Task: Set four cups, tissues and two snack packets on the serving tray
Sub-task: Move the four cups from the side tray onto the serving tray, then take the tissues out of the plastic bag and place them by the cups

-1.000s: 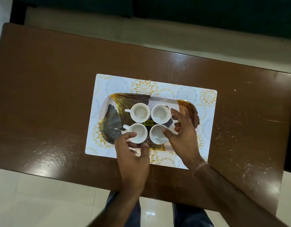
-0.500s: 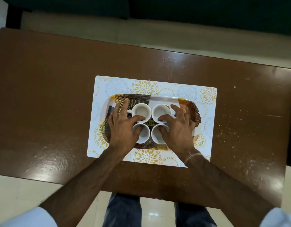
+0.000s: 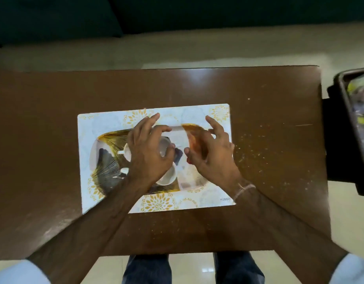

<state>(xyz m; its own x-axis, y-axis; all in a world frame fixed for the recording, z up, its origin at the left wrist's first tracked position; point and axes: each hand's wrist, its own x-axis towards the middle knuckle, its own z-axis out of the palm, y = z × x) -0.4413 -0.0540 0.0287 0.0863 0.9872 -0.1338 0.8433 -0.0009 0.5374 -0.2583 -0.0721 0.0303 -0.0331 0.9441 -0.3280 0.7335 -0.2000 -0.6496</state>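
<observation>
Since half a second ago the cups (image 3: 166, 177) sit bunched left of centre on the tray (image 3: 107, 158), under the left hand (image 3: 150, 154), while the right hand (image 3: 213, 156) has lifted off, both hands' fingers loosely spread, freeing the tray's right side for tissues and packets, I judge.

Brown table (image 3: 54, 140), floral placemat (image 3: 107, 121), phone (image 3: 359, 119)

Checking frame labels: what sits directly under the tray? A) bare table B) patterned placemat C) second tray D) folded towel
B: the tray rests on a white placemat with gold flower prints, which lies on the brown table.
</observation>
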